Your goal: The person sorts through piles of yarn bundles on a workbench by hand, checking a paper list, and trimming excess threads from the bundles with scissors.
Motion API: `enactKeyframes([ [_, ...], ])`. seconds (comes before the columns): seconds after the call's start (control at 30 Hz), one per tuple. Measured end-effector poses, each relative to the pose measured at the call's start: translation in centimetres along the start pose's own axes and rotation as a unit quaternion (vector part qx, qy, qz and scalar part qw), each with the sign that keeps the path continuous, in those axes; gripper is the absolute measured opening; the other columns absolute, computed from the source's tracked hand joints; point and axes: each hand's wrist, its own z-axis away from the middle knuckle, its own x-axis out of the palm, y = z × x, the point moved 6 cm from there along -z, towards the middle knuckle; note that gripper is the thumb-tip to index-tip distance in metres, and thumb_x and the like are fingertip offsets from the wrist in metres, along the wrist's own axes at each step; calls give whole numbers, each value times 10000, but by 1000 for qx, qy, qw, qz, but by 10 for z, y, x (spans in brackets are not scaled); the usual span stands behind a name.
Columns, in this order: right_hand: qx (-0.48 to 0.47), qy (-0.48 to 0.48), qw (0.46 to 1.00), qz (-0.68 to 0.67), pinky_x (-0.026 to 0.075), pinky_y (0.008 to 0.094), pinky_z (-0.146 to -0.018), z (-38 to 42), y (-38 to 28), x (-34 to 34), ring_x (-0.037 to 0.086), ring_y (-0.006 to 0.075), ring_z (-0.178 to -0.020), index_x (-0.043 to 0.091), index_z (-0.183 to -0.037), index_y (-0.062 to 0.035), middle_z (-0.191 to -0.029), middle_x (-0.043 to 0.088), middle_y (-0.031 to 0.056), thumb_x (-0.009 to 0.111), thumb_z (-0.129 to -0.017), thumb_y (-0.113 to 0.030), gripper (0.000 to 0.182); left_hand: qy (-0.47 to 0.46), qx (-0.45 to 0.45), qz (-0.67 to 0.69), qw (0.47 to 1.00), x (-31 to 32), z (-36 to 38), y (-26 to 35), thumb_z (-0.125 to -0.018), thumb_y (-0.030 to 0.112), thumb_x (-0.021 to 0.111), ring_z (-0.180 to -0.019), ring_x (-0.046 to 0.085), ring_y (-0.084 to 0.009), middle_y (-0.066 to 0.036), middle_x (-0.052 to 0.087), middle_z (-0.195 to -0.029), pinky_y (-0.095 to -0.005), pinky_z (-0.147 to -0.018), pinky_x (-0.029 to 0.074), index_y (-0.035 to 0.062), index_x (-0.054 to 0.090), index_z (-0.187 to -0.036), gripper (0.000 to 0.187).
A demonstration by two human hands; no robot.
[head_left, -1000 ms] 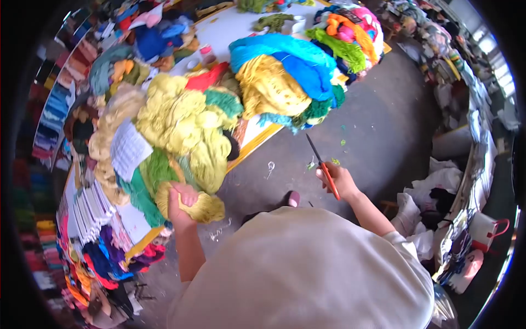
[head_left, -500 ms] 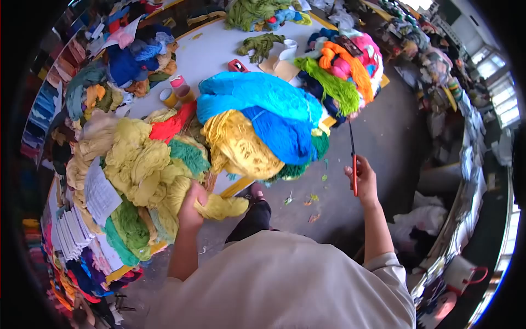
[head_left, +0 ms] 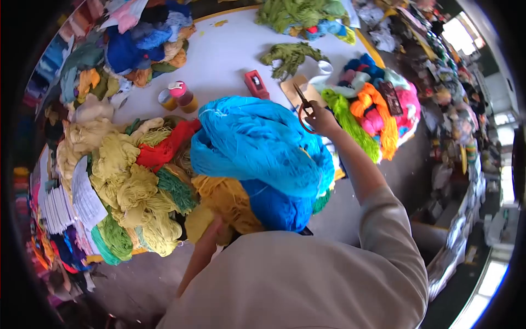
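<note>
My right hand (head_left: 324, 120) reaches across the table and grips a pair of scissors (head_left: 306, 116) by the reddish handles. Their dark blades point away from me, above a brown piece of card (head_left: 290, 94). Low at the table's near edge, my left hand (head_left: 217, 230) is closed around a yellow skein of yarn (head_left: 199, 223); its fingers are partly hidden. Between the hands lies a large bright blue heap of yarn (head_left: 257, 142), with darker blue yarn (head_left: 282, 205) below it and golden yarn (head_left: 227, 200) to its left.
Pale yellow yarn (head_left: 134, 186) and a red skein (head_left: 167, 145) are piled at left, beside written sheets (head_left: 87, 194). A red tape dispenser (head_left: 256, 84) and a pink-topped container (head_left: 183, 96) stand on the white table (head_left: 219, 57). Orange yarn (head_left: 372, 104) lies at right.
My right hand has carried the scissors from over the floor up and left to above the card. My left hand has come down and closer to my body with the yellow skein.
</note>
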Motion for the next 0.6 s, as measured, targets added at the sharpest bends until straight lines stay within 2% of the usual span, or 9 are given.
enactKeyframes([
  [0.1,6,-38,991,126,533,489,-822,-112,52,54,679,389,-974,572,-1289,-105,-1022,694,259,675,-841,-209,471,62,62,136,987,-5,29,-22,-902,232,679,-686,509,-84,30,541,-735,-259,-596,394,125,602,-851,141],
  [0.13,-58,-44,977,198,522,489,-862,-131,44,54,659,380,-1036,618,-1243,-96,-1097,681,250,640,-854,-235,413,113,72,154,979,-4,42,-31,-902,232,679,-686,509,-84,30,541,-735,-259,-596,394,125,602,-851,141],
  [0.17,16,-32,976,214,511,480,-901,-147,57,60,638,371,-1090,660,-1212,-135,-1164,676,210,589,-878,-260,364,173,72,144,972,-2,61,-44,-899,237,692,-705,528,-90,27,561,-763,-255,-615,415,115,614,-909,145],
  [0.2,5,-39,967,250,510,456,-924,-180,79,83,635,361,-1108,692,-1187,-196,-1173,684,174,552,-890,-249,333,249,70,137,956,0,91,-57,-896,243,705,-725,547,-95,23,582,-792,-252,-633,436,106,625,-968,174],
  [0.3,-246,-150,933,217,510,452,-927,-122,-75,264,633,360,-1109,678,-1198,-180,-1178,678,179,558,-896,-239,331,428,85,203,876,43,157,-66,-946,184,689,-742,577,-95,26,607,-836,-256,-652,477,109,638,-1019,116],
  [0.37,-383,-176,886,192,510,449,-929,-52,-134,325,632,360,-1110,665,-1209,-163,-1183,671,183,564,-902,-230,330,492,85,211,841,75,196,-66,-961,229,679,-739,578,-95,19,621,-836,-268,-654,479,92,650,-1026,155],
  [0.4,-442,-177,861,178,510,447,-931,-24,-155,338,631,360,-1110,658,-1214,-155,-1185,668,185,567,-905,-226,330,524,108,222,815,92,215,-56,-966,261,673,-740,575,-94,10,629,-836,-274,-658,479,71,653,-1041,206],
  [0.47,-540,-169,810,153,510,443,-933,20,-189,343,629,360,-1111,644,-1225,-139,-1190,662,189,573,-911,-216,331,520,115,192,825,109,254,-84,-952,287,692,-733,577,-112,-2,633,-828,-296,-666,488,58,654,-1050,252],
  [0.6,-656,-111,741,86,510,435,-938,81,-256,314,625,359,-1112,617,-1246,-106,-1199,649,198,584,-923,-198,337,662,171,35,729,165,350,-111,-951,262,678,-882,586,-215,-65,633,-900,-375,-833,468,69,640,-985,200],
])
